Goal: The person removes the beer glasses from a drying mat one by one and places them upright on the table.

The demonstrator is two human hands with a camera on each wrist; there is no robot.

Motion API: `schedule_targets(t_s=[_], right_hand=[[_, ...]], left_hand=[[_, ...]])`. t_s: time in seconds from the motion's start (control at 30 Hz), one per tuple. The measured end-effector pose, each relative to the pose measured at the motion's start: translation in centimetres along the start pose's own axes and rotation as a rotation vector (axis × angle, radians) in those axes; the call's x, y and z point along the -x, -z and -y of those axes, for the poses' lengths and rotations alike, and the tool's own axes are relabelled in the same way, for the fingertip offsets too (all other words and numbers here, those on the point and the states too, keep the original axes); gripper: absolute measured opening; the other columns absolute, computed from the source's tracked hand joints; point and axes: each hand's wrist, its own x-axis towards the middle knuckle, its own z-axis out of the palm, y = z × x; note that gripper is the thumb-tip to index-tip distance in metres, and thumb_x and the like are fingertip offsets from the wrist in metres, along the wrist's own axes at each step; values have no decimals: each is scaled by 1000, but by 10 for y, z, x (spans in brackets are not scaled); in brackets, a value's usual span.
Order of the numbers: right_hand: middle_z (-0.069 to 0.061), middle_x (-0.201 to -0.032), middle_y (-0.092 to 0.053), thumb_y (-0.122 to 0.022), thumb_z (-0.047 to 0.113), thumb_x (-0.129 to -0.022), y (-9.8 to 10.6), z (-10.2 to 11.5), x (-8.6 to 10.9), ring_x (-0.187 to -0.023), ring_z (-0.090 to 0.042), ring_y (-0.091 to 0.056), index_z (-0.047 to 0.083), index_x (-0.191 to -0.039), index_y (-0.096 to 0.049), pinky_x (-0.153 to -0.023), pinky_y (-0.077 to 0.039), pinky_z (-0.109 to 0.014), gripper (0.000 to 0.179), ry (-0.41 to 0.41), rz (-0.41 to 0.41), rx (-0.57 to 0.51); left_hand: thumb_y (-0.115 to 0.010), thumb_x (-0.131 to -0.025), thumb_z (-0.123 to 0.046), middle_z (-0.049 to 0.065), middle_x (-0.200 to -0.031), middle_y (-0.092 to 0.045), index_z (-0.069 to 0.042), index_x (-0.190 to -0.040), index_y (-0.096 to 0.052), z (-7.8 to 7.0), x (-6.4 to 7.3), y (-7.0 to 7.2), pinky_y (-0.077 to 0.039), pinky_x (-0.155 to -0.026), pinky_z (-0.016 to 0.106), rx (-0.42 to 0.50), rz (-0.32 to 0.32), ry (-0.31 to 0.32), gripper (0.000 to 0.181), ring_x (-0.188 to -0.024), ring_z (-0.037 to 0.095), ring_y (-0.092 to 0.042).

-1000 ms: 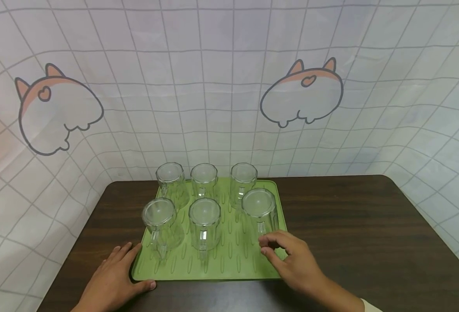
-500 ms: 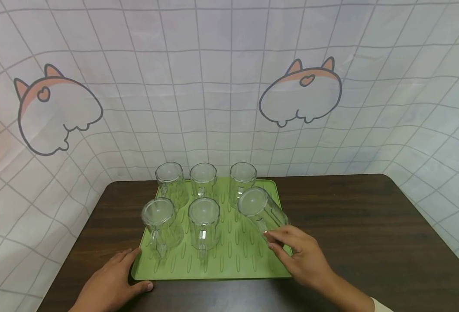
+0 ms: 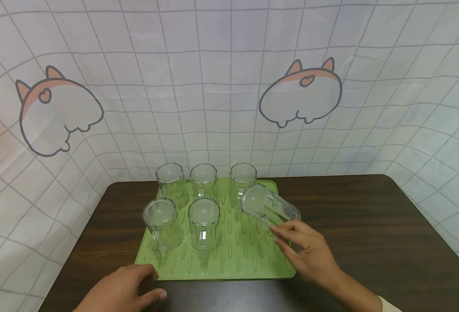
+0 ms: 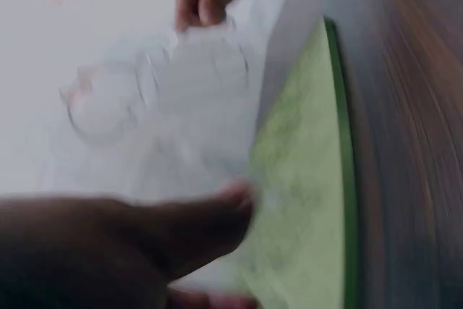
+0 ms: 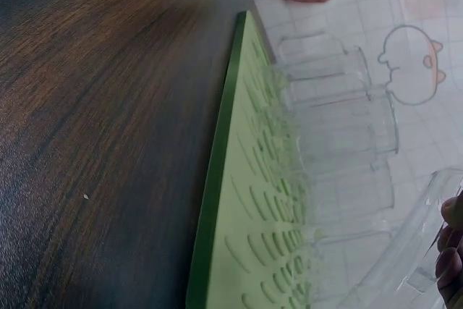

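My right hand [image 3: 309, 249] pinches the handle of a clear glass mug [image 3: 270, 203]. The mug is tilted, its base up to the left and its mouth down to the right, over the right side of a green drying mat [image 3: 233, 268]. In the right wrist view, fingertips [image 5: 452, 262] grip that mug at the lower right. My left hand [image 3: 122, 288] is near the mat's front left corner, thumb and fingers apart and holding nothing. In the blurred left wrist view its thumb [image 4: 217, 215] crosses in front of the mat.
Several glass mugs stand upside down on the mat, among them a front left mug [image 3: 161, 223], a front middle mug [image 3: 205, 223] and a back right mug [image 3: 243, 180]. The dark wooden table [image 3: 362, 225] extends to both sides. A white grid-patterned curtain [image 3: 229, 86] surrounds it.
My right hand has tipped the mug from upside down to a slant and moved it slightly right. My left hand has shifted from the mat's left edge towards its front corner.
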Motion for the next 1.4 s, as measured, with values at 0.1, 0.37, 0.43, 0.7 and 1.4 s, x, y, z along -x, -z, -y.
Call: schedule_targets(t_s=[0.1, 0.37, 0.43, 0.7, 1.4], right_hand=[[-6, -101, -70, -82, -21, -68, 2, 0, -1, -82, -14, -63, -3, -112, -77, -66, -48, -15, 48, -5, 3, 9], [-4, -101, -69, -82, -20, -68, 8, 0, -5, -78, -12, -58, 0, -112, -78, -62, -44, -15, 48, 19, 9, 51], [-4, -101, -69, -81, -20, -69, 10, 0, -6, -78, -11, -58, 0, -112, -78, -62, -45, -17, 48, 24, 13, 63], [-2, -102, -69, -81, -19, -70, 14, 2, -11, -82, -13, -60, 1, -111, -77, -66, -48, -19, 47, 30, 21, 97], [3, -109, -67, -78, -16, -76, 27, 16, -19, -91, -10, -63, 8, -115, -73, -76, -49, -16, 46, -29, 125, 148]], left_hand=[[-71, -89, -60, -17, -77, -58, -25, -92, -66, -11, 9, 8, -47, -57, 33, -4, 5, -66, 36, -68, 3, -54], [-70, -92, -57, -25, -97, -62, -28, -118, -67, -47, 19, 35, -53, -69, 30, -20, -181, -330, 39, -85, -3, -59], [-72, -93, -54, -25, -102, -64, -28, -123, -67, -59, 17, 40, -54, -72, 31, -15, -271, -376, 41, -90, -2, -61], [-84, -86, -39, -9, -126, -63, -21, -135, -61, -92, -14, 42, -54, -92, 41, -53, -565, -539, 57, -116, 14, -61], [-84, -85, -45, 6, -138, -59, -12, -142, -56, -121, -82, 40, -46, -104, 49, -64, -563, -609, 71, -129, 28, -55]])
